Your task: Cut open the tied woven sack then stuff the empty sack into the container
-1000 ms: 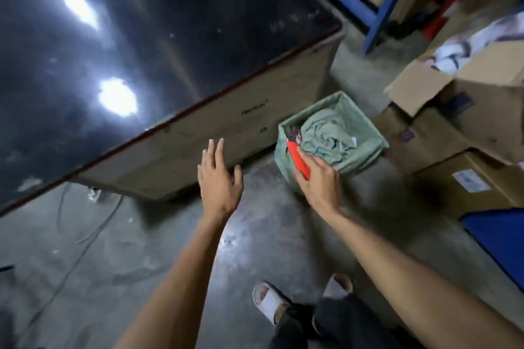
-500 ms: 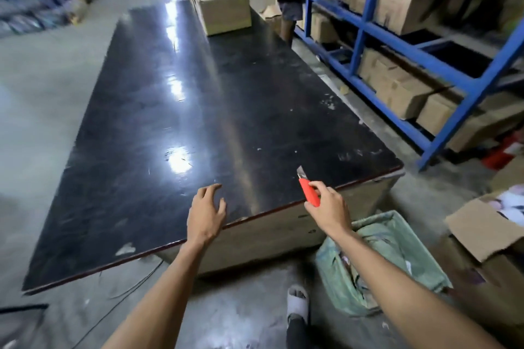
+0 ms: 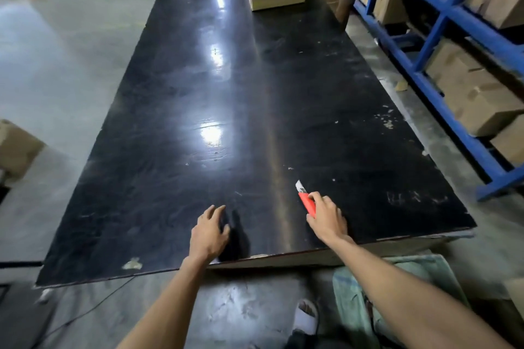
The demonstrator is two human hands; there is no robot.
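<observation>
Black counter (image 3: 255, 93) carries no sack. Green container (image 3: 425, 272) sits on the floor below its near edge, contents hidden by the arm. Left grip (image 3: 208, 234) open, empty. Right grip (image 3: 327, 218) closed around red knife (image 3: 307, 202), blade exposed; recommend retracting before setting down.

Glossy black tabletop (image 3: 255, 93) — scuffed

Head-worn wide view, looking forward and down, black table (image 3: 255, 93) close below
</observation>
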